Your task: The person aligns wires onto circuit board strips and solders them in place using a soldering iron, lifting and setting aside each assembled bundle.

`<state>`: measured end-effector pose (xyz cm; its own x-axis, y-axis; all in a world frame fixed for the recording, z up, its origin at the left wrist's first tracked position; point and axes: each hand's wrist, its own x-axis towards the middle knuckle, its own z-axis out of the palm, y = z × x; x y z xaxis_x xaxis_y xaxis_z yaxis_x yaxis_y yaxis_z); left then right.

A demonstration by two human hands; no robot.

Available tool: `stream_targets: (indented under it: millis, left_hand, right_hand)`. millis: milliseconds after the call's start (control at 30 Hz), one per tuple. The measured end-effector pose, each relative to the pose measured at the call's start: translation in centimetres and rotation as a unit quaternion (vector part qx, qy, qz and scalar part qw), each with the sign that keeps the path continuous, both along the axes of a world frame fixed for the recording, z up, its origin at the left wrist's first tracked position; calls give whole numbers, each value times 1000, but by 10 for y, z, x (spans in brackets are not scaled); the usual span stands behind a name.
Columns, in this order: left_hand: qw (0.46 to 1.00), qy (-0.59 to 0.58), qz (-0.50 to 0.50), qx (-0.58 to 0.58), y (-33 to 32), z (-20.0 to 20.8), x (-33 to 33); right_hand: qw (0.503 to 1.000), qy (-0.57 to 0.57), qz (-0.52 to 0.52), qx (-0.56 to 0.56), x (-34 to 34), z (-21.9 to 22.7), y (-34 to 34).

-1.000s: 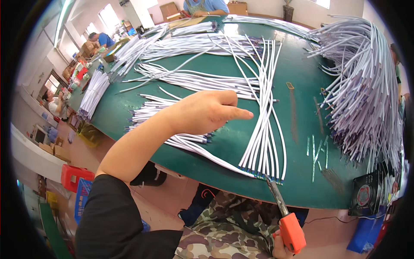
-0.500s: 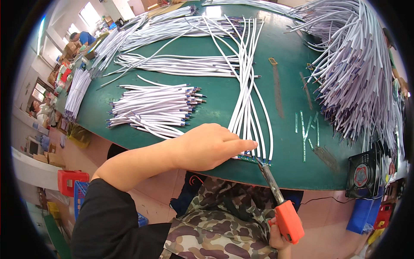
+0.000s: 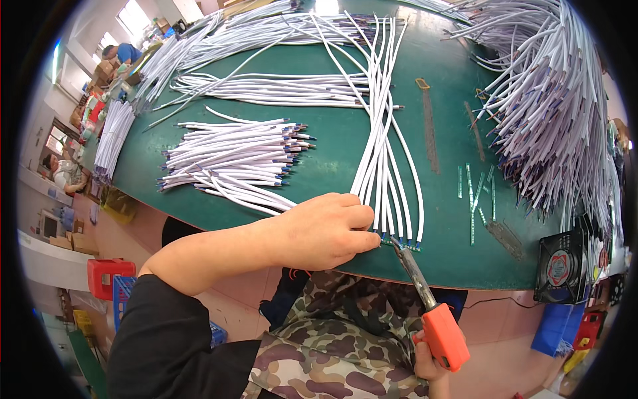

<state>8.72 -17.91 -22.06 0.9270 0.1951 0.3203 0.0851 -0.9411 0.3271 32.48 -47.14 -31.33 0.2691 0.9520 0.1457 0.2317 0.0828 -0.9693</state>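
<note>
My right hand (image 3: 428,362) grips a soldering iron (image 3: 444,336) by its red handle, and the iron's metal shaft slants up to the table's front edge. Its tip rests at the cable ends along a narrow green circuit strip (image 3: 409,247). Left of the tip, my left hand (image 3: 329,233) is closed, thumb and fingers pinched at the end of a white cable; the hand covers part of the strip. Several white cables (image 3: 385,173) fan out from the strip and cross one another farther up the green table.
A pile of short white cables (image 3: 232,156) lies to the left, with longer bundles (image 3: 272,90) behind. At right hangs a large cable bunch (image 3: 545,113) over loose green strips (image 3: 473,203). A black fan (image 3: 561,267) stands at the right edge. Another person (image 3: 125,53) is far left.
My left hand's extended index finger has curled in, and the hand has shifted slightly, uncovering less of the strip's left end. The iron's tip has moved slightly left and up.
</note>
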Motion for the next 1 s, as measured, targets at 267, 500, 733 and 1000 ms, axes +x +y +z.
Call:
stream_targets:
  millis: [267, 500, 733, 1000]
  left_hand:
    - [1000, 7, -5, 6, 0, 0, 0]
    - [1000, 14, -11, 14, 1, 0, 0]
    - [1000, 14, -14, 15, 1, 0, 1]
    - [999, 18, -10, 34, 0, 2, 1]
  right_hand:
    - [1000, -9, 19, -13, 0, -2, 3]
    - [998, 46, 5, -29, -2, -4, 2]
    - [998, 58, 20, -9, -1, -20, -5]
    - [990, -102, 90, 29, 9, -14, 3]
